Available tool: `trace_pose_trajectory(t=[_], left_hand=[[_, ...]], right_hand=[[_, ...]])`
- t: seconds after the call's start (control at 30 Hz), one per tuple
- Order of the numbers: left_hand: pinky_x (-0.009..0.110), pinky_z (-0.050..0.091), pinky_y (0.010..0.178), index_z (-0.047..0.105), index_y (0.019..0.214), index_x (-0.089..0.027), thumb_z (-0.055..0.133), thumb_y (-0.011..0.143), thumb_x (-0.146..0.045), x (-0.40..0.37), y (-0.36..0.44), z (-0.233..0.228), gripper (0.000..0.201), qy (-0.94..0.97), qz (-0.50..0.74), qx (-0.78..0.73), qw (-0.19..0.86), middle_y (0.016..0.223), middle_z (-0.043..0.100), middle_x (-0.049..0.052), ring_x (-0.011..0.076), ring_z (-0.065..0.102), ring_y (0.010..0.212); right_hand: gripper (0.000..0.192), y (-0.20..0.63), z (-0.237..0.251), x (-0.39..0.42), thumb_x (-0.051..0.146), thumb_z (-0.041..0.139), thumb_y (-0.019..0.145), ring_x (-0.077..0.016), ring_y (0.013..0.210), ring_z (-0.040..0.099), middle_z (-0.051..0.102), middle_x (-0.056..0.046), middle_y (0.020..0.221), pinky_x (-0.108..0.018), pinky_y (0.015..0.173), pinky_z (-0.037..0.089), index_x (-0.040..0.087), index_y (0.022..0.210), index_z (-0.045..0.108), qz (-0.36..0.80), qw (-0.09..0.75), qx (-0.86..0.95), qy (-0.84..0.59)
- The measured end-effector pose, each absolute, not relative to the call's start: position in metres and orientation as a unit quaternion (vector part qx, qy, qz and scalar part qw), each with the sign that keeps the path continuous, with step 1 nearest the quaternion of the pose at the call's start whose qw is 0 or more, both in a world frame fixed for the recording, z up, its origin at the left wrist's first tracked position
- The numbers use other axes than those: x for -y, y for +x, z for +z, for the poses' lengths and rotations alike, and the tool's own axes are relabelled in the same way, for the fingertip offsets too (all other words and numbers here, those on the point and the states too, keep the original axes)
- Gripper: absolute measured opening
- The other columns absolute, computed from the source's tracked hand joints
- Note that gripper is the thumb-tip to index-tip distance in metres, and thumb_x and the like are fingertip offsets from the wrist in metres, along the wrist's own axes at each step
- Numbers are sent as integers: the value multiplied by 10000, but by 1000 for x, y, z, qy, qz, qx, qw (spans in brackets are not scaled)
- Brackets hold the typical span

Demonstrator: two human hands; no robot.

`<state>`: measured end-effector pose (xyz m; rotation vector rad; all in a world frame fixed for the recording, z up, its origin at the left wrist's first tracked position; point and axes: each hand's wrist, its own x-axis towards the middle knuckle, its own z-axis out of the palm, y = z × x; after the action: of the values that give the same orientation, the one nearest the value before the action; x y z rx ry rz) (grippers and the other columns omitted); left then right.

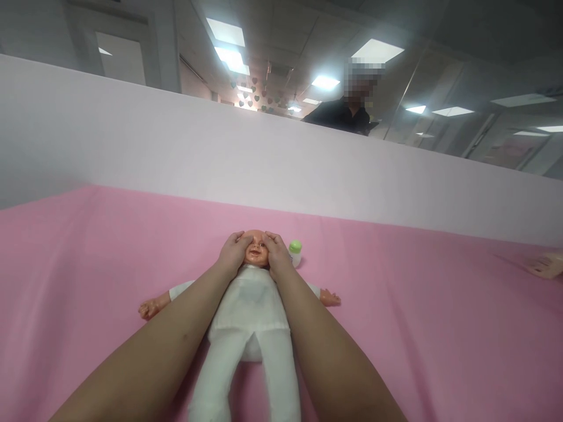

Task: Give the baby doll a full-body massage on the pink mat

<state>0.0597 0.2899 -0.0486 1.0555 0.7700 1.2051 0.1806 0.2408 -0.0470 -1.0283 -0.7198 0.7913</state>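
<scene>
Cupping the doll's head (255, 251), both of my hands sit against its sides with fingers loosely spread, neither clenched nor fully flat. My left hand (232, 253) lies along the head's left side as I see it, its fingers curving up over the temple and the thumb reaching toward the brow. My right hand (277, 255) mirrors it on the other side, fingertips meeting the forehead near the eye. I grip nothing else; the fingers simply wrap the head, touching it.

Both forearms run up from the lower edge of the view, converging toward the head, wrists nearly straight, palms turned inward facing each other across the face.

The doll (248, 316) lies on its back on the pink sheet (88, 264), dressed in white, legs pointing toward me, arms flung out to each side. Just beside the head, on my right hand's side, stands a small bottle with a green cap (295, 252), apart from my fingers. Beyond the head rises a pale partition (176, 140), and past that stands a person in dark clothing (343, 114).
</scene>
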Motion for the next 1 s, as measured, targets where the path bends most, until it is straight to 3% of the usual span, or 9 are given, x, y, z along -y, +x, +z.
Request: trace_pose_trajectory(t=[0.2,0.53,0.73,1.0], left_hand=[[391,583,901,640,1264,-169,723,820,-297,-285,57,-41,469,403,510,-323,688,1199,714,145,255,719,1009],[393,598,880,613,1311,-190,748,801,-307,-278,54,-37,540,365,513,-303,715,1239,696,139,262,716,1015],[391,589,877,561,1324,-173,830,722,-337,-280,57,-41,680,433,514,-329,663,1171,692,140,257,717,983],[362,569,891,618,1212,-193,808,742,-374,-286,60,-48,539,464,528,-348,620,1096,714,105,245,709,998]], right_hand=[[342,185,-52,-241,402,770,723,-235,1209,615,726,-26,1221,-389,1082,450,262,1032,724,378,749,322,-438],[492,187,-51,-233,353,767,680,-263,1292,570,657,-17,1368,-424,1125,424,283,1165,715,423,735,335,-411],[667,180,-45,-231,420,833,659,-260,1216,613,650,-56,1335,-385,1029,500,255,1271,626,368,704,376,-478],[494,180,-46,-239,412,805,683,-232,1132,633,699,-35,1181,-364,1017,484,254,1127,655,348,717,341,-499]])
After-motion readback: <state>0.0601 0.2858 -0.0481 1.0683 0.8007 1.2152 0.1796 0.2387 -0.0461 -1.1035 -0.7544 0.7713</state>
